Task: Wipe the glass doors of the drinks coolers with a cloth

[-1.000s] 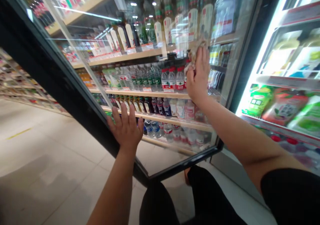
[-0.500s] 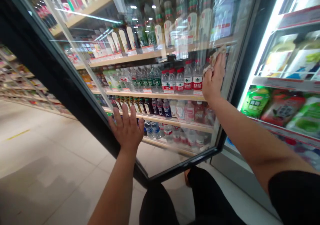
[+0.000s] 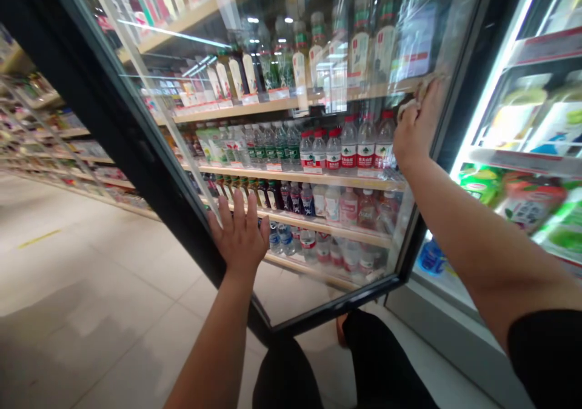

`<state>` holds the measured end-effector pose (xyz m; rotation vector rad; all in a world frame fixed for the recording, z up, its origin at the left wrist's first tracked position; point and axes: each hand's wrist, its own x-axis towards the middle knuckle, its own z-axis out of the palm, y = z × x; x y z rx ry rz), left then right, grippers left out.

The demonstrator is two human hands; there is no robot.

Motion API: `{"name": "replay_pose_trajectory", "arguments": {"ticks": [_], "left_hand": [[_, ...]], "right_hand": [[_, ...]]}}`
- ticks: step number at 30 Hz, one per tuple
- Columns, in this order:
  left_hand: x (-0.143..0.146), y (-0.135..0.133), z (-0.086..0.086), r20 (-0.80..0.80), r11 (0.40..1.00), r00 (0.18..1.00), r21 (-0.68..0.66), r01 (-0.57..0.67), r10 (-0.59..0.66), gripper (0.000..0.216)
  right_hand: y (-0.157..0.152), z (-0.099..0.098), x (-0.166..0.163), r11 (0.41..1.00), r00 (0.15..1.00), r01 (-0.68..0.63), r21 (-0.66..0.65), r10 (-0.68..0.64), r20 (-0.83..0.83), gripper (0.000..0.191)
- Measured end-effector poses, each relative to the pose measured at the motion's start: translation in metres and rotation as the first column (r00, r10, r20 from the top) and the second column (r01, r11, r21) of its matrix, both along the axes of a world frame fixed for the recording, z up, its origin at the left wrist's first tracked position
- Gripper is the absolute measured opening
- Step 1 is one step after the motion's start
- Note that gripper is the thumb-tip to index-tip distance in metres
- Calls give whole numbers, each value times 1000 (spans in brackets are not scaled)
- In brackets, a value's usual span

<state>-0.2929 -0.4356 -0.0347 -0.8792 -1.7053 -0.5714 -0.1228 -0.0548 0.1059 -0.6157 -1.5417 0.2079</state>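
While your right hand (image 3: pixel 416 133) holds a crumpled cloth (image 3: pixel 424 86) against the glass door (image 3: pixel 291 294), near its right edge, your left hand (image 3: pixel 243 236) rests spread wide by the opposite black frame (image 3: pixel 140 154); bottles (image 3: pixel 348 145) line shelves (image 3: pixel 291 177) beyond the door, and a lit cooler (image 3: pixel 522 157) stands at right.

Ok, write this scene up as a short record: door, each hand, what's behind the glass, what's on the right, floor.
Door: black-framed glass door, standing open
Left hand: left hand, fingers spread, where glass meets frame
Right hand: right hand, holding a cloth to the glass
Behind glass: wooden shelves of bottles
Right side: lit cooler with pouches
Floor: pale tiles, yellow strip
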Motion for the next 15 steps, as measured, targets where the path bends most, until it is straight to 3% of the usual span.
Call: {"name": "replay_pose_trajectory", "arguments": {"ticks": [3, 5, 8, 11, 13, 15], "left_hand": [[-1, 0, -1, -28, 1000, 1000, -6, 3, -4, 60], [-2, 0, -1, -38, 1000, 999, -12, -9, 9, 61], [-3, 0, -1, -66, 1000, 998, -5, -14, 14, 62], [-3, 1, -1, -50, 1000, 999, 3, 19, -18, 62], [-3, 0, -1, -33, 1000, 999, -3, 25, -25, 62], [-4, 0, -1, -37, 1000, 999, -8, 18, -18, 62]], "right_hand": [[-17, -30, 3, 999, 1000, -13, 48, 11, 22, 69], [-19, -39, 5, 998, 999, -10, 59, 8, 31, 69], [-14, -17, 3, 998, 1000, -17, 67, 17, 0, 68], [-22, 17, -7, 974, 996, -84, 208, 76, 48, 67], [-44, 19, -16, 928, 984, -144, 342, 99, 148, 69], [-74, 0, -25, 879, 966, -196, 434, 96, 242, 69]]}}
